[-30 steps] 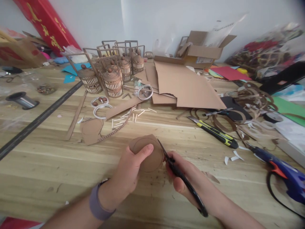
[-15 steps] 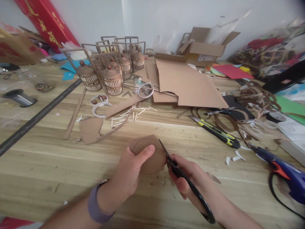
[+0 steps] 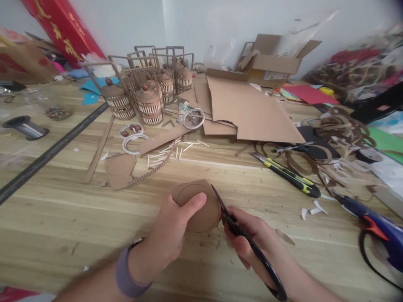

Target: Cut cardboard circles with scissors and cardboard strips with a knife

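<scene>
My left hand grips a piece of brown cardboard, its thumb lying flat on top and the other fingers hidden beneath. A circle is drawn in thin line on the cardboard, and part of the lower right edge follows that line. Black scissors are in my right hand, with the fingers round the handles. Their blades point up and away along the right edge of the cardboard. Another cardboard piece with a drawn circle lies on the wooden table to the left.
Several small lidded stick baskets stand at the back left. Large cardboard sheets lie behind my hands. To the right are a yellow-black utility knife, a blue glue gun and curled brown strips.
Both hands, the cardboard and the scissors keep nearly the same pose. The whole view has shifted slightly; nothing was taken up or let go.
</scene>
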Tool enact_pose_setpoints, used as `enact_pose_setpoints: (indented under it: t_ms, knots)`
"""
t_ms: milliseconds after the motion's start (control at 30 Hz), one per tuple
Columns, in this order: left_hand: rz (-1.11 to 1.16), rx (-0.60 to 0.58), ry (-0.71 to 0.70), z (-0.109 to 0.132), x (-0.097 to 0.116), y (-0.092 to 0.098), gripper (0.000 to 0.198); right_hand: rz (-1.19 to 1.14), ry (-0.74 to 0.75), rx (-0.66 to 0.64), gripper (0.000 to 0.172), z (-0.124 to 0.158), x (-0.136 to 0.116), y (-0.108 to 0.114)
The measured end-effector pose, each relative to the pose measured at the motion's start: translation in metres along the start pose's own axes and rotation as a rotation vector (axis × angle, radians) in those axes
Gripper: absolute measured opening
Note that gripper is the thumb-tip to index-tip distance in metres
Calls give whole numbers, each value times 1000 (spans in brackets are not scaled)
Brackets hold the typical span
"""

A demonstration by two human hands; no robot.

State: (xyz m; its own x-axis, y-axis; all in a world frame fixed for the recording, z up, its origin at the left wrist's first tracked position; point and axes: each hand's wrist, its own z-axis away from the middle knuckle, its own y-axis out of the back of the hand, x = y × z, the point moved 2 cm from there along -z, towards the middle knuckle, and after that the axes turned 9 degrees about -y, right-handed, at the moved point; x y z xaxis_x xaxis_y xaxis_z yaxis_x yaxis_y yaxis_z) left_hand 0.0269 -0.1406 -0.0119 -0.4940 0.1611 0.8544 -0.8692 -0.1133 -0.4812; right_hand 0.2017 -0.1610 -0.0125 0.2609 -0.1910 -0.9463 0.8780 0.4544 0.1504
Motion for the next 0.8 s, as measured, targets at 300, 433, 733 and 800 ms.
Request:
enact_pose_setpoints:
  t_ms: [300, 433, 733, 800]
  knots:
    - [-27, 13, 9, 0, -2, 2, 30, 67, -28, 57, 69, -2, -1, 1]
    - [-19, 26, 22, -1, -2, 1, 28, 92, -30, 68, 70, -2, -2, 1]
    - [-20, 16, 48, 1, -1, 0, 26, 200, 65, 112, 74, -2, -4, 1]
    - [-14, 19, 61, 0, -1, 0, 24, 200, 52, 107, 73, -2, -3, 1]
